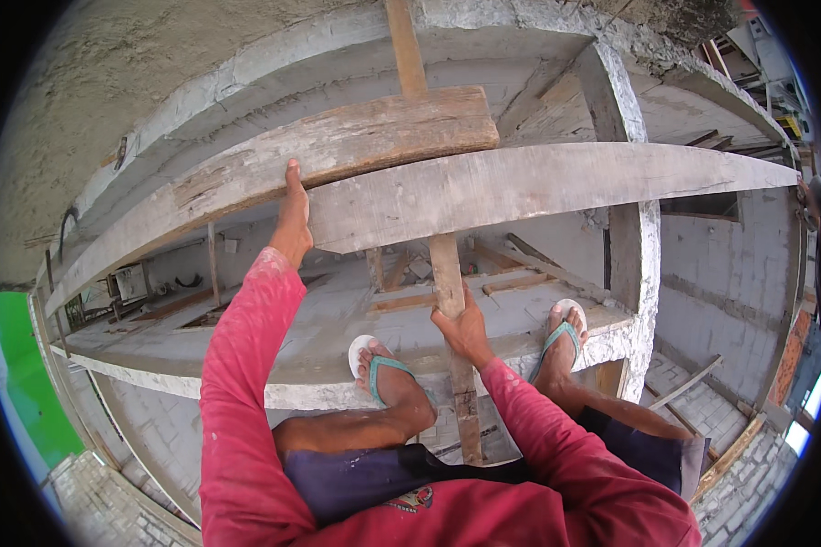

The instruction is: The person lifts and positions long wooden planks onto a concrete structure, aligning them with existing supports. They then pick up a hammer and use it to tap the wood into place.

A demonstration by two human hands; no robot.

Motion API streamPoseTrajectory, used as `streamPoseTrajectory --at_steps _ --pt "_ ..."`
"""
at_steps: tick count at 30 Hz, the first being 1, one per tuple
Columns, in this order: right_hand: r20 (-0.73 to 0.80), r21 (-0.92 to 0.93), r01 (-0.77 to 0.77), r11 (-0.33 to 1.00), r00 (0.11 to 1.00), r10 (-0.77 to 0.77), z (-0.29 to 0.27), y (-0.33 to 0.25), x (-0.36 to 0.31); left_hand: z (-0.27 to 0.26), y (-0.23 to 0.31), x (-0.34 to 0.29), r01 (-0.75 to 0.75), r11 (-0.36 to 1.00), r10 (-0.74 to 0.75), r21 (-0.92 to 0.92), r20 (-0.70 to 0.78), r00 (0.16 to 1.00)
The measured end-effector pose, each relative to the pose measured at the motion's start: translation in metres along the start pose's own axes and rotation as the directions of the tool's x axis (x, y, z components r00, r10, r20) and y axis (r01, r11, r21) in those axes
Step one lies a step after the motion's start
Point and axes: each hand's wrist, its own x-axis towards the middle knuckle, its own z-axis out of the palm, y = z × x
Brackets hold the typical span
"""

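Pale grey, flat wooden plank (pixel 520 190) runs mid-scene to the right, crossing over a narrow brown wooden batten (pixel 449 273). Right hand (pixel 462 326) wraps the batten, near side; left hand (pixel 294 223) at plank's left end, fingers hidden, can't tell its grip. Risk: batten twists, plank could slide. White flip-flops with teal straps (pixel 389 364) could slip on the rough concrete ledge (pixel 310 395) if wood jerks.

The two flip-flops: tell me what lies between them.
In the head view, a narrow wooden strip, gripped by the right hand, shows between the left flip-flop and the right flip-flop.
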Motion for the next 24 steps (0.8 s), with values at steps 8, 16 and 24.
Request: streamPoseTrajectory --at_steps 8,16,24 --pt "0.052 -0.007 -0.024 1.0 0.998 0.024 -0.004 -0.015 0.007 0.001 -0.002 0.003 -0.03 1.0 0.03 -0.001 0.003 1.0" --pt "-0.137 -0.235 0.137 0.962 0.976 -0.172 -0.006 -0.013 0.013 0.001 -0.007 0.015 -0.045 0.999 0.045 0.022 -0.019 0.999" --pt "0.019 -0.543 0.626 0.561 0.676 -0.737 -0.022 -0.132 0.083 -0.018 -0.017 0.025 -0.068 0.987 0.077 0.144 -0.061 0.995"
